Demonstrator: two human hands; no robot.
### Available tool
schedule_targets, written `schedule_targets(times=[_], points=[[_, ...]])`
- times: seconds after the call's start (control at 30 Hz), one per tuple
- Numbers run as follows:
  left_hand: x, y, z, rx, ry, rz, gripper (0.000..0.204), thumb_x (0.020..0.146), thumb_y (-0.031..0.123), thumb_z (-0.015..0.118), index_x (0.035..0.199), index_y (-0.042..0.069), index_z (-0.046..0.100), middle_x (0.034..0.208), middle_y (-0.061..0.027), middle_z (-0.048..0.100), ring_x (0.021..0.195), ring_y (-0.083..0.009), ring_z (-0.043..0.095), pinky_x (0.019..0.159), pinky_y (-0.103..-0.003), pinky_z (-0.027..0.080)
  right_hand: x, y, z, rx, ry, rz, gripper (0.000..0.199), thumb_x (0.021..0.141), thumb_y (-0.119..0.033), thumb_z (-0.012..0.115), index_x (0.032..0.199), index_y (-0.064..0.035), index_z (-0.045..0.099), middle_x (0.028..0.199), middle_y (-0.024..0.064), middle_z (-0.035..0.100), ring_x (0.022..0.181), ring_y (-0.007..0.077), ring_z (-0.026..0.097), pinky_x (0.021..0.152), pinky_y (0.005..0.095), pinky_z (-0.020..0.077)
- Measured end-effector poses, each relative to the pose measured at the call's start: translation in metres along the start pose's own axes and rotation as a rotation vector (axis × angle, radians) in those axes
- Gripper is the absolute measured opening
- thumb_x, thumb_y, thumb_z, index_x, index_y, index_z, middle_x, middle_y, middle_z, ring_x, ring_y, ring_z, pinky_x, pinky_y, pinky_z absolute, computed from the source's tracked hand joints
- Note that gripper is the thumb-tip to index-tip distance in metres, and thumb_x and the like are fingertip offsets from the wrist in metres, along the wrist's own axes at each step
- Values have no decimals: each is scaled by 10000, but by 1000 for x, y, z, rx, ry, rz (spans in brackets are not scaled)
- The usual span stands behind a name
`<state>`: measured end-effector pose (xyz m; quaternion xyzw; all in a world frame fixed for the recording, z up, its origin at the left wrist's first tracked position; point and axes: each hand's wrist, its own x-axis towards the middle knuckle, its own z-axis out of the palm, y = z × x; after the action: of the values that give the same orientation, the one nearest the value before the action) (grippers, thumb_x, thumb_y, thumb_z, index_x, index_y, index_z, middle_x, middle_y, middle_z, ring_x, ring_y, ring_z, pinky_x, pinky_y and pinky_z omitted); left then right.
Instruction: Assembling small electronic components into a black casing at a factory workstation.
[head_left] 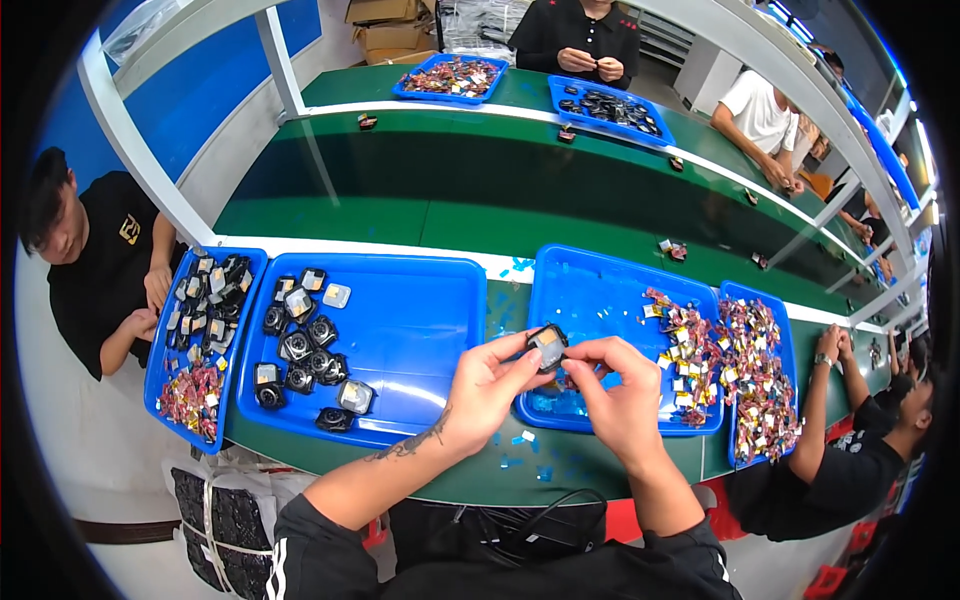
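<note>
In front of me, above the gap between two trays, I hold a small black watch-like case (pixel 547 350) with a grey square piece and a tan patch on it. My left hand (pixel 488 388) is closed around its left side, thumb on the face. The thumb and fingers of my right hand (pixel 622 400) are pinched together at its lower right edge; whatever they grip is too small to make out. Left of my hands, a blue tray (pixel 420 310) holds several similar black cases (pixel 296 346) and grey square pieces (pixel 337 296). Small red, yellow and white parts (pixel 690 350) fill one side of the right blue tray (pixel 590 290).
A narrow tray (pixel 160 350) of cases and small parts stands far left, another parts tray (pixel 765 390) far right. Blue film scraps (pixel 505 462) lie on the green bench. Beyond runs a green conveyor (pixel 440 190) with scattered parts. Co-workers sit around; a white frame (pixel 130 150) arches overhead.
</note>
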<state>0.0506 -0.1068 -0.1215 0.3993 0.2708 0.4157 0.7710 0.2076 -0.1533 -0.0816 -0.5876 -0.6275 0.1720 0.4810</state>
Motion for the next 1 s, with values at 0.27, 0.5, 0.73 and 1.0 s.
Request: schedule_targets(times=[0.27,0.5,0.73,1.0], points=[[0,-2,-3,129,-108,96,360,984,50,494,1327,-59,489,1254,-116,580,1164,-182,556,999,-337,479,7,-10,3,-22,-39,-112,152,765,63,694,898,-9,699,821,118,674,736,254,672,644,320,537],[-1,1,0,40,-176,105,382,987,37,472,1356,-58,452,1294,-123,549,1175,-193,552,1012,-341,469,8,-7,14,-72,42,-206,122,770,34,701,883,-10,683,809,106,678,715,239,668,643,337,521],[-2,0,0,74,-187,112,386,989,39,466,1361,-61,442,1284,-135,552,1188,-211,549,1025,-358,466,5,-4,14,-26,66,-74,129,751,12,732,827,-34,638,765,72,673,624,196,620,600,308,475],[-3,1,2,60,-180,99,383,990,46,471,1356,-64,446,1270,-140,563,1177,-215,557,1018,-362,473,5,-4,12,33,50,-7,142,754,18,741,833,-25,631,745,65,663,611,161,610,601,285,461]])
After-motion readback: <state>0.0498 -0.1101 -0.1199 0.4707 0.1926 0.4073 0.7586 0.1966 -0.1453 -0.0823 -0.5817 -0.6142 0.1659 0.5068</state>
